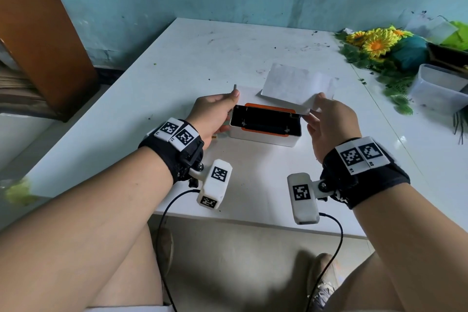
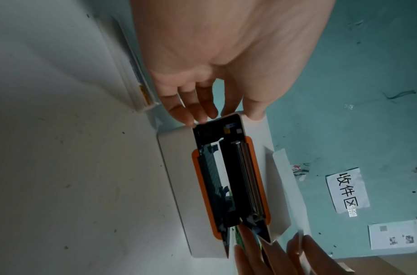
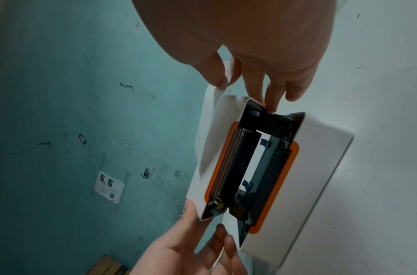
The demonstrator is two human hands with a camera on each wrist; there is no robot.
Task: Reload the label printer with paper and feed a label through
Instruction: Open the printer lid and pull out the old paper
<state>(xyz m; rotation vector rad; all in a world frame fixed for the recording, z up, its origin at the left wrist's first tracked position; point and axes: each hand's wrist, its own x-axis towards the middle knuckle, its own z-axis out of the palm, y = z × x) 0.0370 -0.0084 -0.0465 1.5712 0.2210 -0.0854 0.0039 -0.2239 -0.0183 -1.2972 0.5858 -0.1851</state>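
Observation:
A white label printer [image 1: 266, 132] with an orange rim stands open mid-table, its black inside showing. In the left wrist view its lid [image 2: 252, 176] with the roller tilts away from the body, and white paper [image 2: 222, 167] shows inside. My left hand [image 1: 228, 111] grips the printer's left end, thumb on the lid's back corner [image 2: 254, 111]. My right hand [image 1: 314, 111] is at the right end. Its thumb and forefinger pinch a strip of label paper [image 3: 227, 74] while the other fingertips [image 3: 273, 102] touch the printer. Loose white label sheets [image 1: 296, 83] lie just behind.
Artificial sunflowers [image 1: 374, 43] and a clear plastic tub [image 1: 440, 88] crowd the table's right side. A brown wooden board [image 1: 38, 33] leans at the left. The table's front edge [image 1: 253, 220] is close to my wrists. Paper notices [image 2: 346, 189] hang on the teal wall.

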